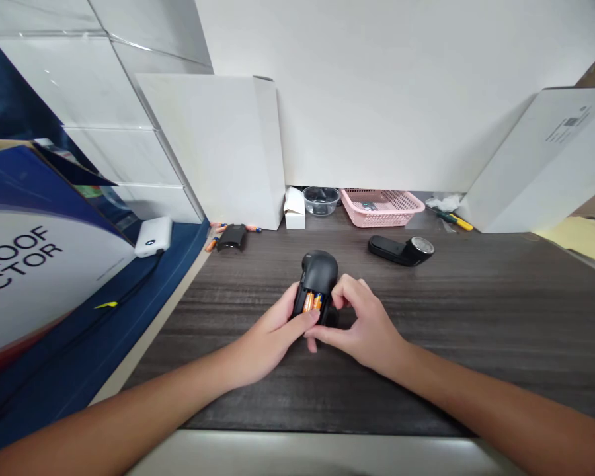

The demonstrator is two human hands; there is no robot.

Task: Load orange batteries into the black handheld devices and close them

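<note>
Held over the near middle of the table is a black battery-powered handheld device (320,267), its rounded end pointing away from me. Its battery bay is uncovered, and orange batteries (309,301) lie side by side inside. My left hand (277,320) grips it from the left, thumb pressed across the batteries' lower part. My right hand (361,320) is closed at the device's right side and lower end, index finger curled, thumb reaching under the left thumb. What its fingertips pinch is partly hidden. A curved black cover (232,237) lies at the table's far left.
Loose orange batteries (211,244) lie around the cover. Along the back stand a small white box (294,209), a clear round bowl (321,201) and a pink basket (383,218). Another black device with a round silver head (400,250) lies right of centre, near a yellow-handled screwdriver (461,223).
</note>
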